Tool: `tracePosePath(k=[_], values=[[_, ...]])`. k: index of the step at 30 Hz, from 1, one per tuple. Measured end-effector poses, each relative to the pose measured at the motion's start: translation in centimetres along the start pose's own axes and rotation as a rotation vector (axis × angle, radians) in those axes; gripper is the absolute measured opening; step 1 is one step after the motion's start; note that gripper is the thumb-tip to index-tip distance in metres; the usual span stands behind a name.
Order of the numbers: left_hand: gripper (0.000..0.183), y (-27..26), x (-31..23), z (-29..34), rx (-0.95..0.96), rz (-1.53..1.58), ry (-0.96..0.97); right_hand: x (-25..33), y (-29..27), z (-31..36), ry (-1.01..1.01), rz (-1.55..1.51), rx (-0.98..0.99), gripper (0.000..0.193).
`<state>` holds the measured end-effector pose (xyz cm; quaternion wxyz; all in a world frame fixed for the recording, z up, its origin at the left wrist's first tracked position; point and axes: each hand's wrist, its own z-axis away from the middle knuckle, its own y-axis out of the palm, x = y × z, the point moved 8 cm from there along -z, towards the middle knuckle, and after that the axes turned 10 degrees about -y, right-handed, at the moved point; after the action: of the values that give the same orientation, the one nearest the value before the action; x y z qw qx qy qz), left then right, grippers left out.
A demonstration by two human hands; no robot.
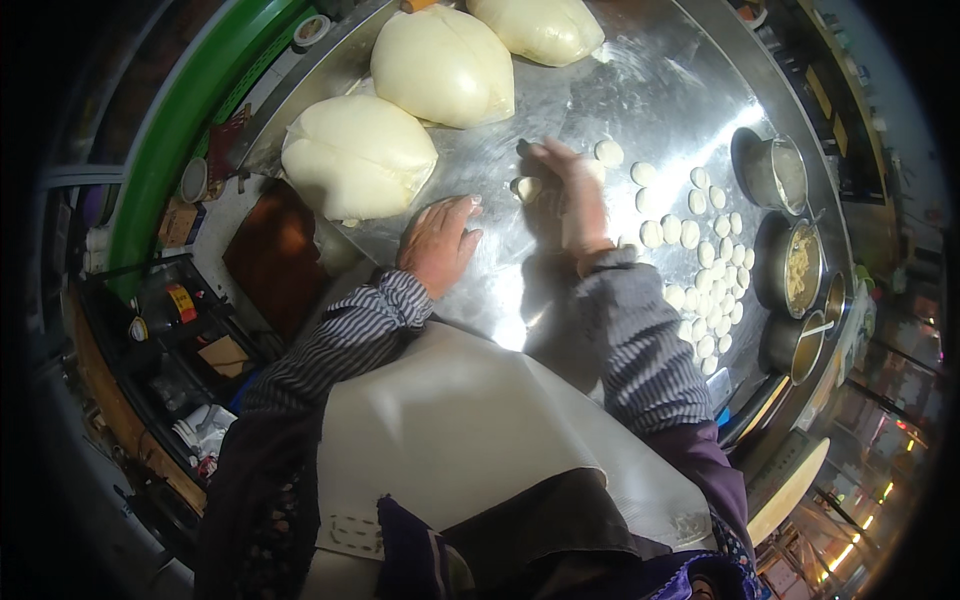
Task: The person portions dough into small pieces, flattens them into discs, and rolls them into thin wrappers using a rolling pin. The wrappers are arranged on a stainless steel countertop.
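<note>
My left hand (pixel 440 245) rests on the metal worktop (pixel 490 240), fingers stretched out and holding nothing, just below the nearest large pale dough mass (pixel 360 157). Over the middle of the worktop, my right hand (pixel 578 195) is somewhat blurred. Its fingers stretch away from me, and nothing shows in its grip. Between the two hands lies a small dough piece (pixel 526 189). Another round dough piece (pixel 608 153) sits just beyond the right hand. To its right, many small flattened dough rounds (pixel 705 290) lie scattered, crowding together nearer my right forearm.
Two more large dough masses (pixel 443 65) (pixel 537 28) sit at the far left. Along the right edge stand a metal bowl of pale contents (pixel 777 176), a bowl of yellowish strips (pixel 800 265) and a bowl with a white-handled spoon (pixel 806 348). A black rack (pixel 180 320) stands left.
</note>
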<state>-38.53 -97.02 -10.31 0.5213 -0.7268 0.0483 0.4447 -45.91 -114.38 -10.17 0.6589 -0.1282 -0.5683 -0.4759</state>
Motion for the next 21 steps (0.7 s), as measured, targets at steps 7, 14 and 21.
tracePosePath(k=[7, 14, 21], values=[[0.045, 0.2, 0.2, 0.2, -0.009, 0.008, 0.02, -1.2, 0.1, -0.3, -0.249, 0.617, 0.4, 0.03], [0.037, -1.0, -1.2, -0.1, -0.111, 0.025, 0.05, 1.6, -0.9, 0.4, -0.187, -0.183, 0.017, 0.039], [0.029, 5.1, -4.3, -1.0, 0.462, 0.897, -0.362, -0.2, 1.3, 3.5, -0.231, -0.3, 0.142, 0.051]])
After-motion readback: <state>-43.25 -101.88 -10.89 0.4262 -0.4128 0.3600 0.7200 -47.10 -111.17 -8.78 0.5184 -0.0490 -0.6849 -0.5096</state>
